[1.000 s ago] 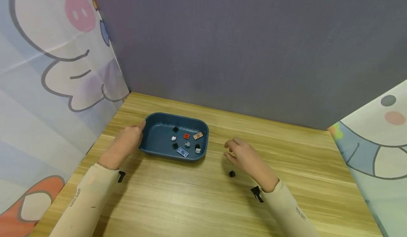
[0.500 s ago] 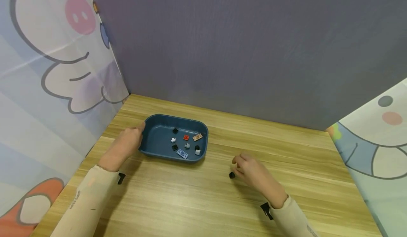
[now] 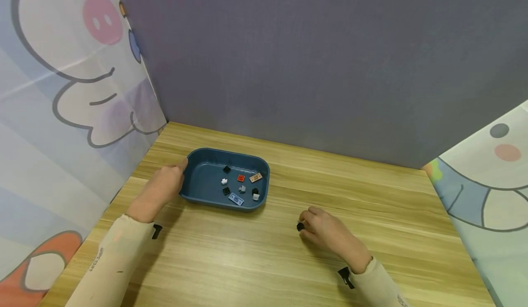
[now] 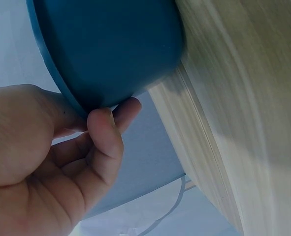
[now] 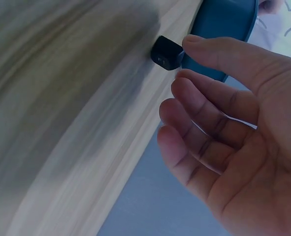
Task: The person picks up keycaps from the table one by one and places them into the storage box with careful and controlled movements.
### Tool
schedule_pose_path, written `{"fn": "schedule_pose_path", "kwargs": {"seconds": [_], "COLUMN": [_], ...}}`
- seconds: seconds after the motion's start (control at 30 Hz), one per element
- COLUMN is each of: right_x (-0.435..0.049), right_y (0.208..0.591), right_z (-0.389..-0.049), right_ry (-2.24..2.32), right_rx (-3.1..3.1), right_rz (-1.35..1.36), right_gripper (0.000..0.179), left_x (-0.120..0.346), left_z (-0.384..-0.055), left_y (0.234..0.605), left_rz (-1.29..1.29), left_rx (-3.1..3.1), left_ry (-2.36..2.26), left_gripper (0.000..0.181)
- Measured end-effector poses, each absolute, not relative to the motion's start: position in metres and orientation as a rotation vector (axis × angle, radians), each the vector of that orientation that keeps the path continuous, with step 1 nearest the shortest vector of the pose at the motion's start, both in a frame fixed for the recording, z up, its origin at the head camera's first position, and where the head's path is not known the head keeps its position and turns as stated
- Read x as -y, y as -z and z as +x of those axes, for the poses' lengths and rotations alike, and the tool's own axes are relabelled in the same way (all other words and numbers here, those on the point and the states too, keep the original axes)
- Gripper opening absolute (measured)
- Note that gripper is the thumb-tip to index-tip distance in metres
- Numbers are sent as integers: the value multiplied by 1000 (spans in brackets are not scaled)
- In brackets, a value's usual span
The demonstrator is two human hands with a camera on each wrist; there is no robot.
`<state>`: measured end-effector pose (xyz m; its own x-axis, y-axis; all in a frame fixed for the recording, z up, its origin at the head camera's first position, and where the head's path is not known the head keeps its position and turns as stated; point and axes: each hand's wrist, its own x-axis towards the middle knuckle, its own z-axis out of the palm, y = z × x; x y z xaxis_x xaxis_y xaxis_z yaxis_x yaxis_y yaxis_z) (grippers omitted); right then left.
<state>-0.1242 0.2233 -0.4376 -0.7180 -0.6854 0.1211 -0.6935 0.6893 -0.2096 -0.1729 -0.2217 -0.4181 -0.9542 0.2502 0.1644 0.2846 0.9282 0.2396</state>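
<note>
My left hand (image 3: 162, 184) pinches the left rim of a dark blue tray (image 3: 202, 199); in the left wrist view its thumb (image 4: 105, 132) and fingers meet at the tray's edge (image 4: 81, 109). My right hand (image 3: 330, 233) is low over the table, right of the tray. The tips of its thumb and index finger stand right at a small black keycap (image 3: 300, 227), with the thumb parted from the index finger. Seen from the right wrist, the keycap (image 5: 167, 53) shows small pale marking on one face, and the other fingers are loosely curved.
Several small pieces lie inside the tray, among them a red square (image 3: 241, 178), a tan rectangle (image 3: 255, 178), a blue rectangle (image 3: 236, 199) and a white piece (image 3: 224, 181). A grey partition (image 3: 313, 68) stands along the table's back edge; printed curtains (image 3: 82, 114) hang at both sides.
My right hand has come down and toward the front of the table, its fingertips now at the black keycap. The left hand and tray have stayed in place.
</note>
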Motion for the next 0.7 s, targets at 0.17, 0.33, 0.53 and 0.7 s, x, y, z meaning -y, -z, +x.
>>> {"fn": "schedule_pose_path", "kwargs": {"seconds": [0.17, 0.33, 0.53, 0.7], "right_x": [-223, -221, -220, -218], "right_y": [439, 438, 439, 439], "right_z": [-125, -126, -126, -126], "right_ry": [-372, -380, -386, -380], "right_rx": [2879, 2892, 2901, 2917], "right_rz": [1158, 1158, 1144, 1131], "right_gripper": [21, 20, 18, 19], "left_x": [222, 222, 222, 221], "left_z": [-173, -173, -172, -172], "left_y": [418, 418, 417, 416], "left_rz": [-415, -405, -384, -386], "left_rx": [2954, 2955, 2975, 2977], "left_ry": [396, 408, 423, 413], "left_gripper": [43, 43, 44, 44]}}
